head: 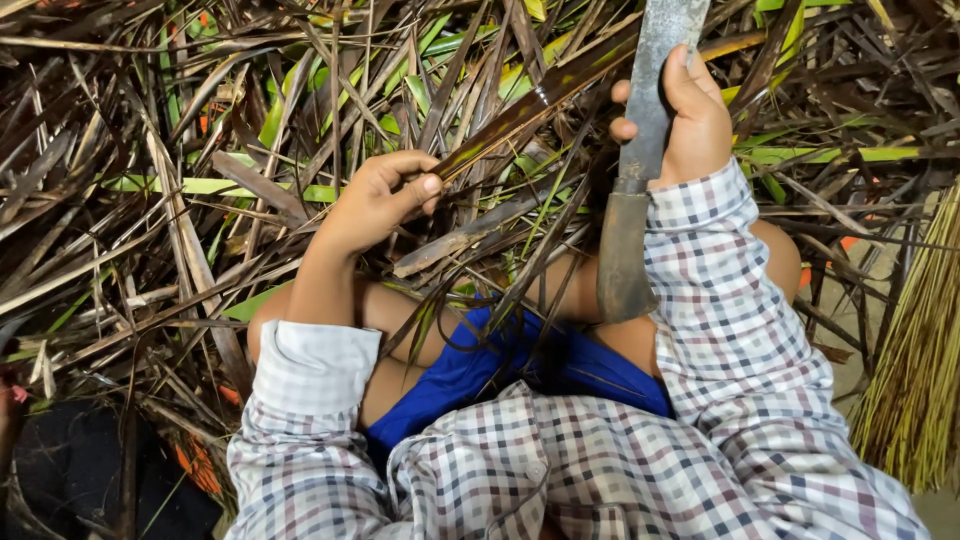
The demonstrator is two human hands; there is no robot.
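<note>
My left hand (380, 195) grips the near end of a long brown-green palm leaf strip (540, 100) that runs up to the right. My right hand (685, 115) is closed around the flat metal blade of a large knife (655, 70). The knife's dark wooden handle (622, 255) points down toward my lap. The blade's far end leaves the frame at the top. Both hands sit over a heap of dry and green palm leaves (200, 150). My knees and blue shorts (500, 365) show below, under checked shirt sleeves.
Dried leaf strips and stalks cover the ground all around. A bundle of thin pale-green leaf ribs (915, 370) lies at the right edge. A dark patch of ground (70, 480) shows at the lower left.
</note>
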